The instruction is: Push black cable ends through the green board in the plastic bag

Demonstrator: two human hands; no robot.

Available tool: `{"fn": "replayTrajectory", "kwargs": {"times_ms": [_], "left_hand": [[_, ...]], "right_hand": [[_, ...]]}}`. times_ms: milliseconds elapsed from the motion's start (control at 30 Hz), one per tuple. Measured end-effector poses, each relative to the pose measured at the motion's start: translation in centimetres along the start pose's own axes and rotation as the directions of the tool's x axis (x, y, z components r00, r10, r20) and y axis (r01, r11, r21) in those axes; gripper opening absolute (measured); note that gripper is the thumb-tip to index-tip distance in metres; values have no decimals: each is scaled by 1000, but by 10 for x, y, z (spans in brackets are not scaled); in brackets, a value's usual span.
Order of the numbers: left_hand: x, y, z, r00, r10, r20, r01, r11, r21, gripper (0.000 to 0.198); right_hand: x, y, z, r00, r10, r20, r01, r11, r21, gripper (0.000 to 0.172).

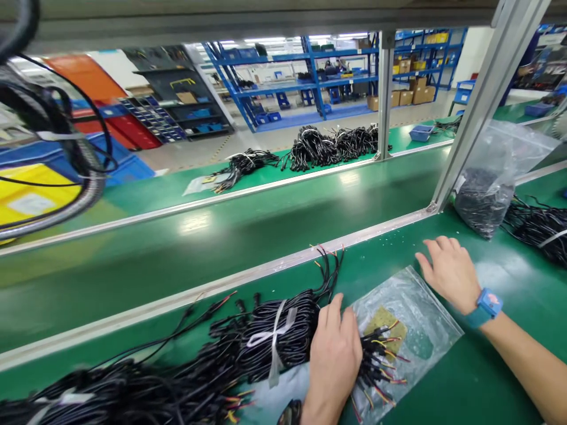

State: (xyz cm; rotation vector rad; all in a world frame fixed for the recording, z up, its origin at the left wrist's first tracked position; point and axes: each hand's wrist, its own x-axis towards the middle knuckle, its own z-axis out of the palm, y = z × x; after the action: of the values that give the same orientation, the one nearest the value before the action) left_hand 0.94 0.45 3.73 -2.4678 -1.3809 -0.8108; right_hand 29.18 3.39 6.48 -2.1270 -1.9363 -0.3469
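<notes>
My left hand [335, 353] is closed over a bundle of black cables [283, 324] tied with a white strap. From beneath that hand, stripped red and yellow wire ends [385, 366] fan out to the right. They lie over a clear plastic bag [427, 321] and a yellowish square [384, 330]. Beyond the bag's right edge, my right hand [452, 274] is open with the thumb apart and nothing in it. A blue watch [488, 304] is on the right wrist. The palm side of the left hand is hidden.
More black cables [110, 389] lie at lower left. A metal rail [248, 283] runs behind, meeting an upright post [482, 112]. A filled clear bag [485, 195] and another cable bundle [543, 230] sit at right. Cable bundles [314, 147] lie on the far bench. Hoses [84, 159] hang at upper left.
</notes>
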Motion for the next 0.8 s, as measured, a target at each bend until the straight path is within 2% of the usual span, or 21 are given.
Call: {"fn": "replayTrajectory", "kwargs": {"times_ms": [100,267,467,700,800], "left_hand": [[-3,5,2,997,-18,71,11,996,93,19],[-3,7,0,994,-60,87,47,989,142,16],[0,7,-2,988,-52,146,17,973,230,19],[1,7,-1,994,-78,71,66,986,150,17],[2,9,-3,984,-99,146,66,974,216,19]], "right_hand": [[1,10,8,983,149,110,-127,975,-184,29],[1,14,17,961,149,233,-95,969,-226,18],[6,18,21,957,168,238,-112,966,-232,15],[6,15,19,972,123,199,-81,975,-209,23],[7,15,19,988,60,143,-38,988,-150,22]]}}
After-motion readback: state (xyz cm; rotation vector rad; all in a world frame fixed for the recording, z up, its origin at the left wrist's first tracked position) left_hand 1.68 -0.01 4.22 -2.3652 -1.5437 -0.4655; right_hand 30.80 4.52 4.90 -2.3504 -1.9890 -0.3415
